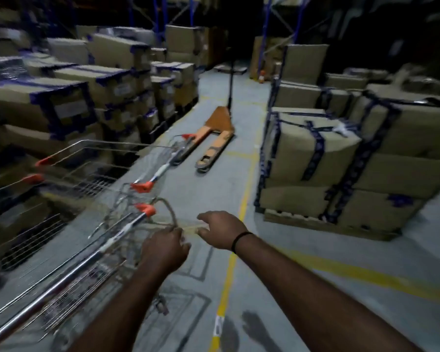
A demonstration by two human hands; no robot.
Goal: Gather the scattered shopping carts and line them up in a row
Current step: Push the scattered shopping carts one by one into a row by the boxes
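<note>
Several wire shopping carts with orange corner caps stand nested along the left of the aisle. The nearest cart (pixel 69 273) runs from the bottom left to its orange-capped handle end, and a farther cart (pixel 117 158) sits ahead of it. A tan rope (pixel 169 212) loops up beside the near cart's handle end. My left hand (pixel 164 247) is closed on the rope just right of that handle. My right hand (pixel 221 228), with a black band on the wrist, pinches the same rope a little to the right. The picture is motion-blurred.
An orange pallet jack (pixel 215 138) lies in the aisle ahead of the carts. Strapped cardboard boxes on pallets rise at the left (pixel 69 102) and right (pixel 341 161). A yellow floor line (pixel 229 270) runs down the grey concrete aisle.
</note>
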